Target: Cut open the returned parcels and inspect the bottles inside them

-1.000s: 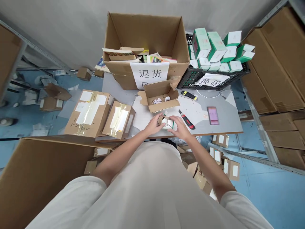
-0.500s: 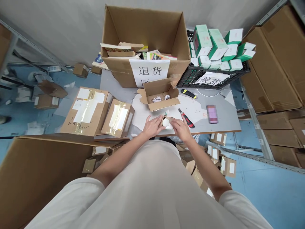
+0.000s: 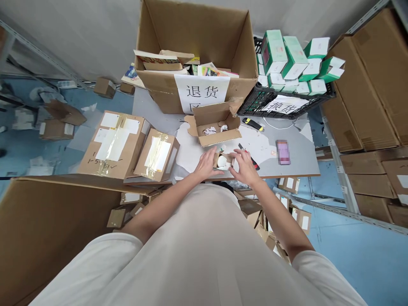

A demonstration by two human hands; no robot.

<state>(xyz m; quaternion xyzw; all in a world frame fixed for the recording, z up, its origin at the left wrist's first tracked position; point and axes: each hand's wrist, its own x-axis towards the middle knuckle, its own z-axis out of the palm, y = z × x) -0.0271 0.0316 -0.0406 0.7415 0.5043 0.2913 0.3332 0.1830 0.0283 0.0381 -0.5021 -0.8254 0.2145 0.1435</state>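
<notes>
A small open cardboard box (image 3: pixel 219 155) sits at the table's front edge, with a round white item (image 3: pixel 222 161) inside it. My left hand (image 3: pixel 205 165) grips the box at its left side, thumb in front and fingers behind. On the right side my right hand (image 3: pixel 245 168) holds it the same way, fingers curved around the end. Partly hidden behind my right hand lies a red and black utility knife (image 3: pixel 255 165). Just beyond the small box stands a larger opened carton (image 3: pixel 219 137) with crumpled white paper in it.
Two taped parcels (image 3: pixel 111 142) (image 3: pixel 157 155) stand at left. At the back are a big carton (image 3: pixel 153 91) of books and a black crate (image 3: pixel 255 102) of green-white boxes. A yellow and black cutter (image 3: pixel 253 124) and a phone (image 3: pixel 283 152) lie on the grey table (image 3: pixel 302 163).
My fingers have moved off the top flaps and spread to the two sides of the small box. The box now shows open, with more of the white item visible.
</notes>
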